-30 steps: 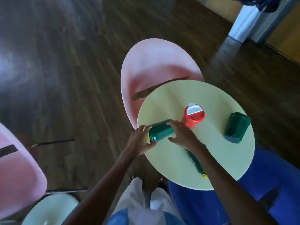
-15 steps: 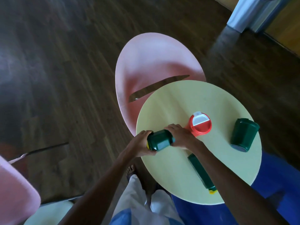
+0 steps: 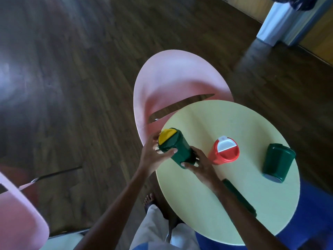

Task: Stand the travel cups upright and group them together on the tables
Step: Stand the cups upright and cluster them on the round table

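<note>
A dark green travel cup with a yellow lid (image 3: pixel 177 147) is tilted, lid up and to the left, near the left edge of the round pale yellow table (image 3: pixel 234 120). My left hand (image 3: pixel 155 156) grips its lid end and my right hand (image 3: pixel 200 164) holds its base. A red cup with a white-and-red lid (image 3: pixel 224 152) stands upright just right of it. Another dark green cup (image 3: pixel 277 162) lies tipped near the table's right edge. A long dark green object (image 3: pixel 239 197) lies partly under my right forearm.
A pink chair (image 3: pixel 173 82) stands behind the table on its left. Another pink chair (image 3: pixel 16 213) is at the lower left. Blue floor or seat (image 3: pixel 317 213) shows right of the table. Dark wood floor surrounds it, and a white post (image 3: pixel 275 24) rises at the top right.
The green cup lay on its side between my hands; now both hands have swung it toward upright, its yellow lid showing on top.
</note>
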`<move>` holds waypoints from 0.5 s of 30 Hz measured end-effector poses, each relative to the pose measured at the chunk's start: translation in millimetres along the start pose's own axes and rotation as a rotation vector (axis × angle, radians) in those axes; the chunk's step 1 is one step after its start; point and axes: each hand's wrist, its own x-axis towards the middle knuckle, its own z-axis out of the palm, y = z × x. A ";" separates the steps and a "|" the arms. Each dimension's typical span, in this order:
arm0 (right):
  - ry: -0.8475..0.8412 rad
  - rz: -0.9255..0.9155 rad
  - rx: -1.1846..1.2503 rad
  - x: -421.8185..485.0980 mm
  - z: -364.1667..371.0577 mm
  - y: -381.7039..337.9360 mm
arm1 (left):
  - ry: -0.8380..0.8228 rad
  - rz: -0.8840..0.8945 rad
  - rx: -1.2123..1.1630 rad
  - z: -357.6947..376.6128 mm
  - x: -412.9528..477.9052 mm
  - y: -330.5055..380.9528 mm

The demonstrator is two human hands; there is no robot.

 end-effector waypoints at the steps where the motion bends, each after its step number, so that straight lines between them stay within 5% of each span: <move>1: 0.022 0.002 0.022 -2.4 1.2 -0.6 | 0.011 -0.012 -0.031 2.8 -1.9 -0.2; 9: -0.101 -0.025 -0.172 -5.2 -20.1 10.4 | -0.080 -0.026 -0.047 1.9 -5.2 3.9; 15: -0.120 -0.050 -0.096 -7.8 -23.8 3.2 | -0.158 0.000 0.041 12.4 -2.3 -0.5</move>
